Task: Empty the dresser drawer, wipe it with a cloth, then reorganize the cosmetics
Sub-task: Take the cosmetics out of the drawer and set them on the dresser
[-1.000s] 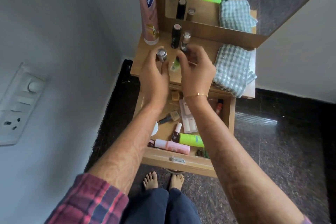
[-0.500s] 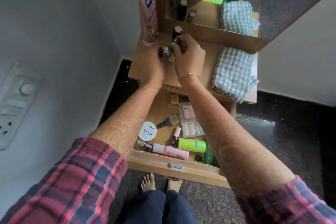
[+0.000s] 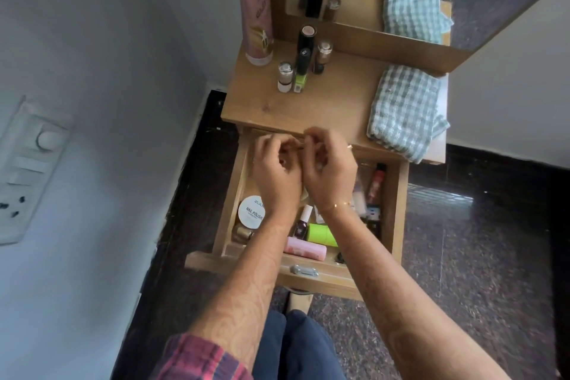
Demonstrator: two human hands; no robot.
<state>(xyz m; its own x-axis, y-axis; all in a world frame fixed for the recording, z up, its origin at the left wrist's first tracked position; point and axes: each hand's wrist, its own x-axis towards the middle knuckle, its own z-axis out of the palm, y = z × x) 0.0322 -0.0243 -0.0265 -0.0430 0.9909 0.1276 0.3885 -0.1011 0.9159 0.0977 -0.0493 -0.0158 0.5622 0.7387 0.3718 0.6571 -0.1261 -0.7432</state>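
Both hands, left hand (image 3: 274, 173) and right hand (image 3: 328, 170), drop back from bench (image 3: 336, 102) into drawer (image 3: 394, 210), fingers curled, grip contents unclear; small bottles (image 3: 296, 71) now parked on bench, emptying continues

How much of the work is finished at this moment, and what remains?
Done: a few small bottles and a lotion tube stand on the dresser top. In hand: both hands, left hand and right hand, reach into the open drawer. Left: many cosmetics, like the round jar, remain inside; the checked cloth lies folded, wiping not begun.
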